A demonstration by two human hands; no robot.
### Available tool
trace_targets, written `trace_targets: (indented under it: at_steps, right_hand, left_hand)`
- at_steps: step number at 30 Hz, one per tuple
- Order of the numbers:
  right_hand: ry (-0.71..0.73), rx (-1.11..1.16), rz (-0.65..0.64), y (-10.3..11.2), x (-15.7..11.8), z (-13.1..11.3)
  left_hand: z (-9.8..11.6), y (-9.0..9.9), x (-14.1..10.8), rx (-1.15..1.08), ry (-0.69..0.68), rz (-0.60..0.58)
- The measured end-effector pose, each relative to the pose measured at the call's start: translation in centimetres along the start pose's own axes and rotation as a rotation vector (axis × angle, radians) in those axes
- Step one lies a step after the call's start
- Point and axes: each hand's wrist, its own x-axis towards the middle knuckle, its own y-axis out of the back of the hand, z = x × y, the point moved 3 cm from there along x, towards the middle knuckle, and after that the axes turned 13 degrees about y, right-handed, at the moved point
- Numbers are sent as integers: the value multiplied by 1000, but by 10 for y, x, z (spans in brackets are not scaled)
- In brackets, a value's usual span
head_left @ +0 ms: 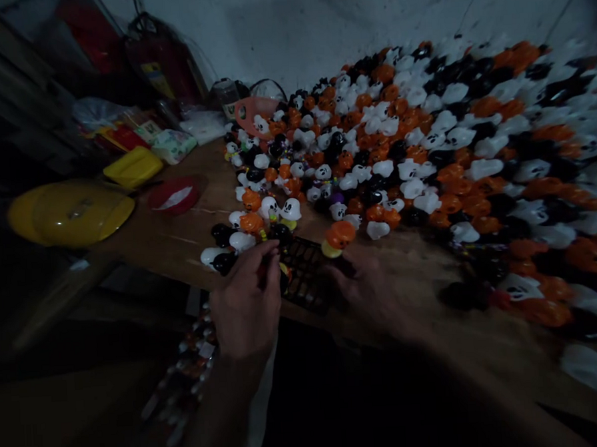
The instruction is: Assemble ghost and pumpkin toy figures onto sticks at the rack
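My left hand [247, 296] is closed at the left side of a black grid tray [304, 273], with its thumb and fingers pinched together. What they hold is too dark and small to make out. On the right, my right hand [364, 283] reaches to the tray's right edge, just below an orange pumpkin piece [340, 234] with a yellow base; its fingers are partly hidden in shadow. White ghost pieces [290, 209] stand upright behind the tray. Left of them lie more white, black and orange pieces [242, 241].
A large heap of orange, white and black pieces [414, 137] covers the back and right of the wooden table [179, 240]. A yellow helmet-like object [72, 212], a red dish [174, 195] and a yellow container [133, 167] sit at the left.
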Motion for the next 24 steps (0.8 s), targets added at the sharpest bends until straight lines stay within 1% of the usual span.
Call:
trace_targets:
  at_steps: [3, 7, 13, 18, 20, 24]
  right_hand:
    - [14, 146, 10, -20, 18, 0]
    - [64, 264, -44, -35, 28, 5]
    - [85, 155, -74, -38, 28, 9]
    - [87, 274, -43, -41, 28, 10]
    - [77, 287, -47, -43, 29, 12]
    - [55, 181, -47, -43, 31, 16]
  left_hand:
    - [-3, 2, 1, 1, 11, -6]
    - [-4, 2, 1, 9, -16, 7]
    - [-4, 1, 0, 12, -13, 3]
    - [-5, 1, 0, 21, 11, 7]
    - [-5, 0, 0, 11, 22, 15]
    - [-2, -1, -1, -32, 39, 51]
